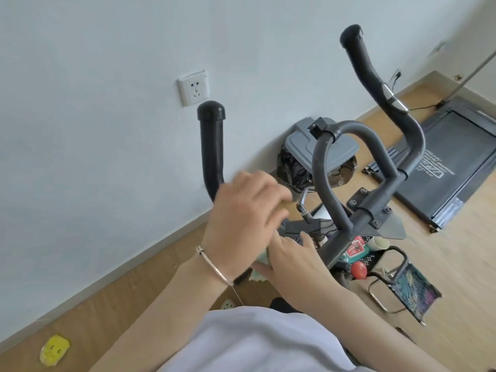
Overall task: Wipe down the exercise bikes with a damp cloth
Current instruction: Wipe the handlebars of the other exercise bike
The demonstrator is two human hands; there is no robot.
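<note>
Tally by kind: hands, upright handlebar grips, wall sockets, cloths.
hands: 2, left hand and right hand
upright grips: 2
wall socket: 1
cloth: 1
Total: 6

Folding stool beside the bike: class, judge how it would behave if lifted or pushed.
The folding stool is probably light: thin tube frame, fabric seat. The fabric likely flexes while the tubing stays stiff. Pushed, it might slide on the wood floor.
</note>
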